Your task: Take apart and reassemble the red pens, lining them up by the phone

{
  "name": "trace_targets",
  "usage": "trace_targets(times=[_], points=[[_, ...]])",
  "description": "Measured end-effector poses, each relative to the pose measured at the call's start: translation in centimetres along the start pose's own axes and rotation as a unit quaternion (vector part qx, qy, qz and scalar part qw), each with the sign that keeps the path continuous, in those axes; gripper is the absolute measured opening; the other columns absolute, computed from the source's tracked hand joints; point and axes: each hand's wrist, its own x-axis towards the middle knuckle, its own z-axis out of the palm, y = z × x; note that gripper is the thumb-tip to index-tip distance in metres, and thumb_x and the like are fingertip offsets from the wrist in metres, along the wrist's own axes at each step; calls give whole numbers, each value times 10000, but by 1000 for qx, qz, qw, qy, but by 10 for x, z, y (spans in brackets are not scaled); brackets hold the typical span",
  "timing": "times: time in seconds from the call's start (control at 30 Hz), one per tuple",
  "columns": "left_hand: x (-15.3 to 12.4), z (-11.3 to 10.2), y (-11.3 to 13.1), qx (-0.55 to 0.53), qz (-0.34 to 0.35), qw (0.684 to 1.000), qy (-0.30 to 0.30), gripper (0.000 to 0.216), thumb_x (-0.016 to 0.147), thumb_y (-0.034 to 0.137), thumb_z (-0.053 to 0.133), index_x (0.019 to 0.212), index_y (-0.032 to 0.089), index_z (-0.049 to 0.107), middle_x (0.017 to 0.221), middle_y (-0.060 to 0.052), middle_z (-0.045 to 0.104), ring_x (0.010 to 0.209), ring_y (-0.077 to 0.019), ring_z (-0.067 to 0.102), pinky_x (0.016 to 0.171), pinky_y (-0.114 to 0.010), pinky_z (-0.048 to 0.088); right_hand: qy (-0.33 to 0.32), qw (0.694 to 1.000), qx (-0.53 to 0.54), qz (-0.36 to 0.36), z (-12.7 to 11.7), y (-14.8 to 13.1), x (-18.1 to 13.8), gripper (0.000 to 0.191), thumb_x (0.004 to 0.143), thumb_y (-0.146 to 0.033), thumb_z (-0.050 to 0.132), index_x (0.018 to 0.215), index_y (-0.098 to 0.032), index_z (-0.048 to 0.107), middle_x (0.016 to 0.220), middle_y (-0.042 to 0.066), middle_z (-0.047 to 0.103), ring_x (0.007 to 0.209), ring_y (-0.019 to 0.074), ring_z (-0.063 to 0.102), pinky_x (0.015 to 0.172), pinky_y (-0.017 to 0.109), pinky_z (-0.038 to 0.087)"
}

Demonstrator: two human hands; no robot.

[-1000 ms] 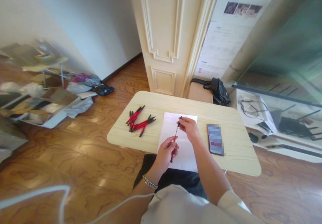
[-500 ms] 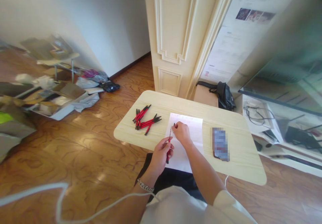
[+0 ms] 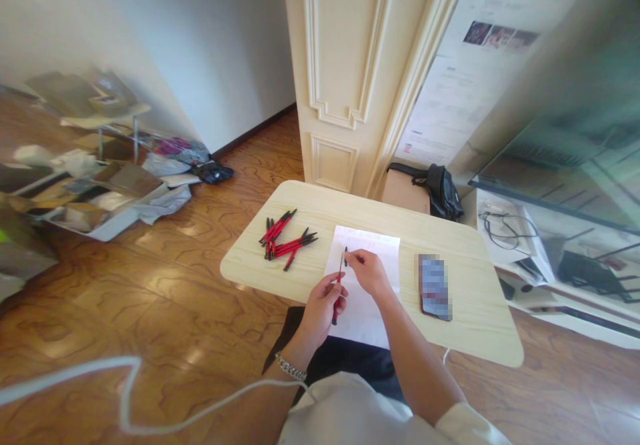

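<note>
Over the sheet of paper (image 3: pixel 357 311), my left hand (image 3: pixel 323 301) is closed around the red barrel of a pen (image 3: pixel 335 311). The pen stands tilted, and a thin refill (image 3: pixel 341 263) sticks out of its upper end. My right hand (image 3: pixel 369 271) pinches a small black pen tip piece (image 3: pixel 346 257) just beside the refill's end, apart from it as far as I can see. Left of the paper lies a loose pile of several red and black pens (image 3: pixel 289 243).
The pale wooden table (image 3: pixel 465 251) has rounded corners. A phone (image 3: pixel 434 288) lies right of the paper. A white cable (image 3: pixel 200 418) crosses at lower left. A black bag (image 3: pixel 444 191) rests behind the table, and a cluttered box (image 3: pixel 107 228) stands on the floor at left.
My right hand has drawn slightly right and toward me with the black piece, which shows more plainly beside the refill. My left hand keeps its grip on the pen. The view has shifted a little.
</note>
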Motion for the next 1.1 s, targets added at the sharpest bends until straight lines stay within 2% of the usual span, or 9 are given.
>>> trace_targets(times=[0.1, 0.27, 0.4, 0.53, 0.67, 0.8, 0.9, 1.0, 1.1], points=[[0, 7, -1, 17, -2, 1000, -16, 408, 784, 407, 633, 1111, 171, 578, 712, 5, 569, 448, -61, 464, 375, -180, 248, -24, 999, 45, 6, -3, 3, -7, 305, 804, -440, 531, 729, -179, 669, 649, 5, 624, 612, 139, 534, 562, 236, 380], [-1, 11, -7, 40, -15, 999, -28, 405, 771, 403, 642, 1098, 170, 588, 711, 1, 579, 474, -71, 497, 399, -187, 284, 16, 998, 39, 47, -11, 10, 6, 328, 818, -435, 494, 736, -168, 664, 644, 16, 634, 572, 135, 530, 535, 231, 367], [-2, 6, -9, 44, -16, 999, -27, 422, 769, 418, 638, 1104, 169, 580, 718, 0, 580, 474, -73, 491, 383, -183, 274, 22, 993, -102, 55, -17, 14, 19, 339, 840, -406, 477, 698, -170, 673, 653, 48, 659, 627, 161, 577, 575, 249, 362], [-1, 2, -8, 39, -19, 999, -24, 431, 770, 419, 639, 1112, 167, 564, 715, 5, 576, 466, -72, 484, 383, -181, 280, 9, 966, -251, 64, -10, 17, 22, 304, 850, -335, 480, 725, -164, 697, 750, 123, 700, 734, 213, 630, 649, 282, 381], [-1, 3, -5, 32, -14, 999, -23, 429, 770, 423, 642, 1106, 166, 569, 710, 5, 582, 459, -70, 481, 390, -185, 281, 2, 951, -301, 75, -3, 17, 21, 292, 861, -330, 487, 789, -152, 707, 820, 164, 708, 789, 240, 649, 688, 298, 400], [-1, 5, -4, 31, -18, 999, -17, 440, 755, 425, 659, 1099, 162, 579, 703, 3, 585, 455, -68, 479, 391, -188, 280, 1, 954, -290, 79, -4, 14, 21, 277, 858, -323, 501, 753, -165, 703, 810, 153, 711, 784, 239, 646, 680, 296, 397], [-1, 5, -4, 34, -16, 999, -17, 437, 758, 426, 655, 1100, 164, 582, 713, -1, 587, 466, -71, 490, 393, -187, 284, 25, 966, -249, 69, -10, 11, 17, 310, 865, -358, 489, 708, -181, 689, 759, 116, 705, 742, 220, 630, 648, 285, 383], [2, 5, -6, 38, -16, 999, -17, 453, 745, 440, 663, 1098, 166, 588, 723, -9, 596, 474, -78, 504, 394, -188, 289, 47, 985, -162, 40, -16, 11, 5, 368, 887, -414, 440, 711, -196, 678, 707, 62, 684, 686, 184, 603, 617, 267, 378], [4, 8, -10, 44, -15, 999, -21, 448, 744, 431, 665, 1098, 166, 594, 722, -13, 600, 473, -80, 509, 400, -190, 297, -3, 999, -36, 12, -17, 13, -13, 333, 864, -434, 469, 759, -200, 682, 717, 26, 679, 673, 160, 596, 607, 247, 400]])
